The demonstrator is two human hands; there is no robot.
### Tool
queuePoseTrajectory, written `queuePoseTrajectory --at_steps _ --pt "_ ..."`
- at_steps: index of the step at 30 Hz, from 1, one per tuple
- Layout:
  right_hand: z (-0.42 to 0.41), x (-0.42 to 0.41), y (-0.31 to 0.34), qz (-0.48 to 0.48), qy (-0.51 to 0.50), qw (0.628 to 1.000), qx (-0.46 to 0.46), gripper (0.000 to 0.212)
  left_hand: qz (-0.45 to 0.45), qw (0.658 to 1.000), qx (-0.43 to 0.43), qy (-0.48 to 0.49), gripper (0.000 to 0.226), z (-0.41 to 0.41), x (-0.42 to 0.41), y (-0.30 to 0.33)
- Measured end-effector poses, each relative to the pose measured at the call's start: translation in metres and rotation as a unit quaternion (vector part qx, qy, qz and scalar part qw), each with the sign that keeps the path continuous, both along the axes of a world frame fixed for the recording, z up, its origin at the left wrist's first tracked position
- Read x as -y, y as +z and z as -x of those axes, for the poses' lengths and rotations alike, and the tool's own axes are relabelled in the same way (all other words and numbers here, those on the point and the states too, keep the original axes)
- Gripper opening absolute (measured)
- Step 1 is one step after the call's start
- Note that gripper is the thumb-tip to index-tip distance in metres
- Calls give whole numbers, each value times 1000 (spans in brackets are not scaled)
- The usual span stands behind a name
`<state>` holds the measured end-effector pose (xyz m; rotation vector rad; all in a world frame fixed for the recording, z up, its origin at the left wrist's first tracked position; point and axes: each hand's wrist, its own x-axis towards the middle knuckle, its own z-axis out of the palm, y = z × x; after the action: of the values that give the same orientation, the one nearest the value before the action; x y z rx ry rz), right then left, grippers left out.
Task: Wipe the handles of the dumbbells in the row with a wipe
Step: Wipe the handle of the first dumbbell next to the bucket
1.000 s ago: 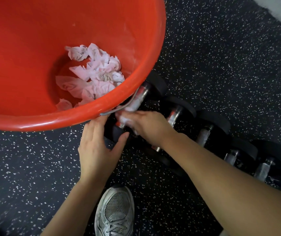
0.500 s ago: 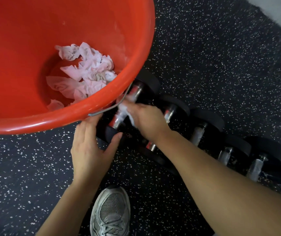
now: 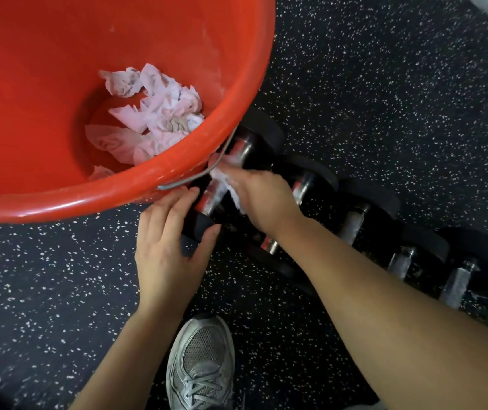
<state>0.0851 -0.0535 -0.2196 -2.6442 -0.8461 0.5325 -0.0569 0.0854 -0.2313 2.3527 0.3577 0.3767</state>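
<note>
Your right hand [image 3: 262, 199] fingers are curled around a white wipe [image 3: 222, 180], pressing it onto the chrome handle [image 3: 211, 199] of the first dumbbell [image 3: 237, 161] in the row. The wipe bunches out beyond your fingertips and under your palm. Your left hand [image 3: 167, 241] lies spread and loose over that dumbbell's near black head [image 3: 198, 229], thumb on one side and fingers on the other. The handle's long axis runs diagonally, from near-left to far-right, partly beneath the red bucket [image 3: 59, 199] and its wire bail. No writing can be read anywhere. Crumpled used wipes [image 3: 151, 119] lie in the bucket. More dumbbells [image 3: 355, 220] stretch rightward, parallel. Your grey shoe [image 3: 201, 362] stands on the speckled floor [image 3: 384, 99].
</note>
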Motion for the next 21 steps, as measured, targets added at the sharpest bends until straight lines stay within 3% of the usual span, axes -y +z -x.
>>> queuePoseTrajectory --at_steps 3,6,14,19,21 --pt "13 -5 8 20 84 991 -105 53 0 1000 -1 1 56 0 0 0" --pt "0 -8 13 69 129 986 -75 40 1 1000 -1 4 57 0 1 0" --pt "-15 -7 3 27 -88 995 23 46 5 1000 -2 9 57 0 1 1" --pt "14 -6 14 16 16 989 -144 54 15 1000 -8 9 60 -1 0 1" --pt "12 -11 15 49 66 985 -150 52 15 1000 -6 9 60 -1 0 0"
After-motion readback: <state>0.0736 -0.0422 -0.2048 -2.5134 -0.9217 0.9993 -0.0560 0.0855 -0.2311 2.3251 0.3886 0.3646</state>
